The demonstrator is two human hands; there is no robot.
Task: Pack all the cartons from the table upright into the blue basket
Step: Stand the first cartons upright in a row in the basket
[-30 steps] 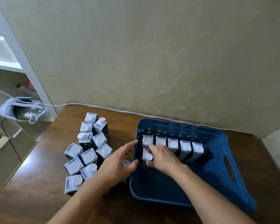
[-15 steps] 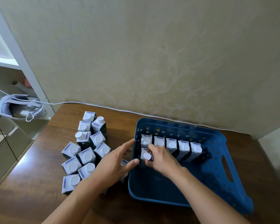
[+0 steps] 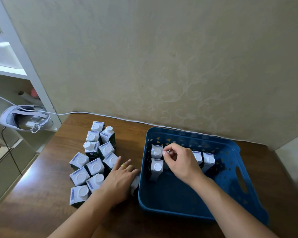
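Note:
The blue basket (image 3: 172, 209) sits on the right of the brown table. A row of white-capped cartons (image 3: 208, 159) stands upright along its back, with one more carton (image 3: 156, 169) in front at the left end. My right hand (image 3: 181, 162) hovers over the row with loosely curled fingers and holds nothing. Several cartons (image 3: 95, 166) stand clustered on the table left of the basket. My left hand (image 3: 119, 180) lies over one carton (image 3: 135, 183) next to the basket's left wall, its fingers bent down around it. My hand hides most of that carton.
A white headset (image 3: 24, 121) with a cable lies on a white shelf unit at the far left. A white cable (image 3: 127, 120) runs along the foot of the wall behind the table. A slot handle (image 3: 241, 181) opens the basket's right wall.
My right hand has let go of the front carton and lifted toward the back row. My left hand has dropped from the basket's edge onto the carton beside it.

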